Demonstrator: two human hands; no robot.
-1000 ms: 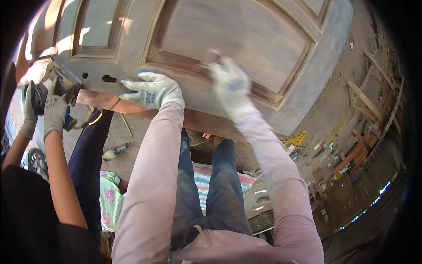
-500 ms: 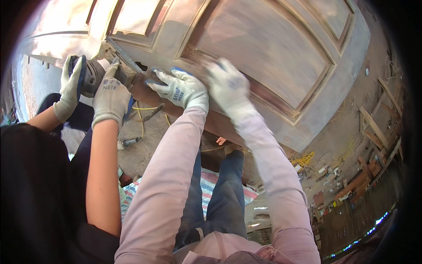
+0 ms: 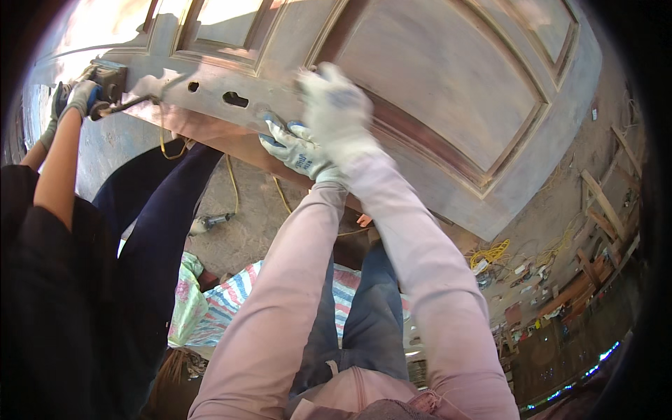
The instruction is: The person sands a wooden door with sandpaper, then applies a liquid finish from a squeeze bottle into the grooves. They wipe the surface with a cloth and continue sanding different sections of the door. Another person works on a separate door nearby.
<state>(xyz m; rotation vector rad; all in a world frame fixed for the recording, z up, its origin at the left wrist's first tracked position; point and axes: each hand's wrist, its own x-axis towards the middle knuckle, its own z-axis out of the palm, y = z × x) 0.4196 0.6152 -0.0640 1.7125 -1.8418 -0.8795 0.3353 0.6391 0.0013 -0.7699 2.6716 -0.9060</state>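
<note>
A large wooden panelled door (image 3: 441,84) lies flat before me, its surface brown with a pale, dusty cast. My left hand (image 3: 301,152), in a white glove with blue-coated fingertips, rests on the door's near edge with its fingers spread, holding nothing. Just right of it, my right hand (image 3: 337,112) is smeared by motion over the corner of the large panel's moulding. Its fingers are too blurred to show whether anything is in them. Two cut-outs, a small hole (image 3: 193,87) and a longer slot (image 3: 235,99), show in the door's edge strip left of my hands.
At left a co-worker's gloved hands (image 3: 75,98) hold a power sander (image 3: 108,80) on the door, its cord (image 3: 162,129) hanging down. Another power tool (image 3: 208,222) lies on the ground. A striped sheet (image 3: 234,301), coiled yellow cord (image 3: 490,255) and wood scraps (image 3: 598,203) lie around.
The co-worker's hands and sander have moved left along the door, uncovering the two cut-outs. My right hand has shifted left and slightly nearer. My left hand stays on the near edge.
</note>
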